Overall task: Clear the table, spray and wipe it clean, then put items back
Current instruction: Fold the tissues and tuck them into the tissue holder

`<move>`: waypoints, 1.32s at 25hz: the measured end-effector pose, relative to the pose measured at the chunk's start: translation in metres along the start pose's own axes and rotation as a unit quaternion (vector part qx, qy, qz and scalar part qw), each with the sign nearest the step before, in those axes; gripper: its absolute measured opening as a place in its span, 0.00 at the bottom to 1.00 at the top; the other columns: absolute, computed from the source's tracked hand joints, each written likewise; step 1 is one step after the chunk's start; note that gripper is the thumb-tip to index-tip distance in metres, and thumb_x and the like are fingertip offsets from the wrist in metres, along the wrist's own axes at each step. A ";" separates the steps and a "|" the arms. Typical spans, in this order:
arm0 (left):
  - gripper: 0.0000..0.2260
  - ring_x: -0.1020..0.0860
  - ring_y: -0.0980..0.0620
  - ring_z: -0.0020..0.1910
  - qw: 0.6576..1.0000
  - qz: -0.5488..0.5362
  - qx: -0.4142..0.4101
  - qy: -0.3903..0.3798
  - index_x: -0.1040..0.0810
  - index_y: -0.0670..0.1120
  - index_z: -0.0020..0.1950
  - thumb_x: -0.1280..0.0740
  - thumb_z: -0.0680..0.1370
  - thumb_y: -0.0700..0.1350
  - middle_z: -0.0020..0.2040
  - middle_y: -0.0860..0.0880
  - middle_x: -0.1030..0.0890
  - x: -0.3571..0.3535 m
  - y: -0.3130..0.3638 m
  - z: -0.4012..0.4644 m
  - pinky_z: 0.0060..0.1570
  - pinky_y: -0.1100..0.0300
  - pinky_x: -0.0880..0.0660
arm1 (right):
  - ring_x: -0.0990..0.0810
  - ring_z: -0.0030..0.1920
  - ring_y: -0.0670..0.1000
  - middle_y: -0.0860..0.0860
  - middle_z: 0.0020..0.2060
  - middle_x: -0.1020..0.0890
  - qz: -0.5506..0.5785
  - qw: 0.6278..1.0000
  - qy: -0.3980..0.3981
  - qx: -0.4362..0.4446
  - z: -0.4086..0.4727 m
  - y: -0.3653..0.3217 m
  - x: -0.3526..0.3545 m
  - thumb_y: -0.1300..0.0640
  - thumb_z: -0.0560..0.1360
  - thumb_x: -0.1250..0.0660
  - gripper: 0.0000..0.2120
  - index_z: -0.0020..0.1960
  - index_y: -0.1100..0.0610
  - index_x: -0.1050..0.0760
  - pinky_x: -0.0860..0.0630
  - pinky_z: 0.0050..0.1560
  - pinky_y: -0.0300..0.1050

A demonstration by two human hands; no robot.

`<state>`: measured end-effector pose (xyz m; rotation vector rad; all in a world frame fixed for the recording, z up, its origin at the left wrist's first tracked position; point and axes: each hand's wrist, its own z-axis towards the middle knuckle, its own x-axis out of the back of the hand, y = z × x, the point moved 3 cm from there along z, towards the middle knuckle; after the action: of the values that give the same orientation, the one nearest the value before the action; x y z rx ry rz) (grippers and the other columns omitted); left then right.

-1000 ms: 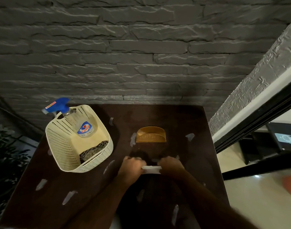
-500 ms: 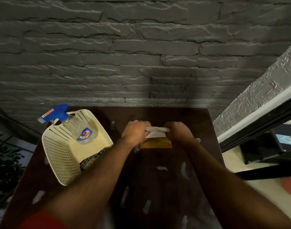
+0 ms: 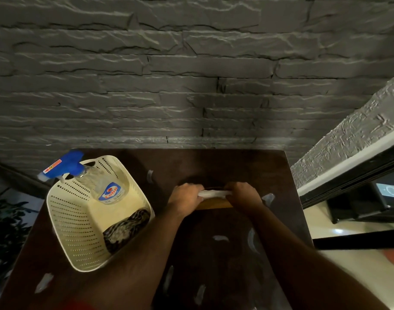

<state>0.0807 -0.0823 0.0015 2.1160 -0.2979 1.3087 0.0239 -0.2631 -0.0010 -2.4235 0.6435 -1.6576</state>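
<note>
Table (image 3: 214,166) dark wood, against grey stone wall (image 3: 191,74), left hand (image 3: 185,198) and right hand (image 3: 243,196) gripping white tissues (image 3: 214,193)

Dark table (image 3: 214,166) w/ basket (image 3: 64,222), holder (image 3: 216,205)

Two bare forearms, no watch or rings visible. Left arm (image 3: 133,253) shows a red sleeve edge (image 3: 79,306) at the frame's bottom; right arm (image 3: 303,260) uncovered.
</note>
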 end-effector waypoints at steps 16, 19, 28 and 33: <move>0.13 0.24 0.54 0.50 0.998 -0.049 0.027 0.026 0.23 0.55 0.54 0.42 0.79 0.60 0.49 0.55 0.23 -0.002 -0.014 -0.008 0.51 0.54 0.31 | 0.24 0.47 0.50 0.52 0.51 0.22 0.008 0.999 -0.032 0.011 0.009 -0.004 -0.004 0.46 0.80 0.42 0.13 0.53 0.51 0.24 0.25 0.48 0.48; 0.17 0.28 0.56 0.54 0.999 -0.001 0.011 0.036 0.26 0.58 0.58 0.34 0.73 0.63 0.53 0.57 0.26 0.000 -0.006 -0.009 0.55 0.54 0.33 | 0.24 0.51 0.53 0.52 0.53 0.22 0.006 1.000 -0.011 0.016 0.007 -0.007 0.002 0.42 0.77 0.39 0.15 0.55 0.51 0.25 0.27 0.49 0.48; 0.10 0.22 0.52 0.54 0.997 -0.021 0.034 0.073 0.25 0.57 0.59 0.36 0.78 0.51 0.53 0.54 0.18 0.000 -0.008 -0.004 0.55 0.53 0.34 | 0.19 0.49 0.52 0.51 0.51 0.18 0.004 0.998 0.004 0.061 0.003 -0.003 0.010 0.54 0.79 0.41 0.11 0.61 0.49 0.28 0.22 0.50 0.49; 0.07 0.20 0.50 0.46 0.994 -0.081 0.049 0.057 0.32 0.58 0.55 0.37 0.79 0.48 0.45 0.52 0.18 -0.005 -0.011 -0.007 0.51 0.52 0.28 | 0.20 0.45 0.51 0.50 0.47 0.21 0.016 0.998 -0.013 0.053 0.005 -0.005 0.009 0.57 0.80 0.42 0.09 0.58 0.49 0.30 0.21 0.45 0.48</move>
<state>0.0791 -0.0698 -0.0048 2.0871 -0.0152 1.3654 0.0330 -0.2628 0.0067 -2.3454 0.5716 -1.6021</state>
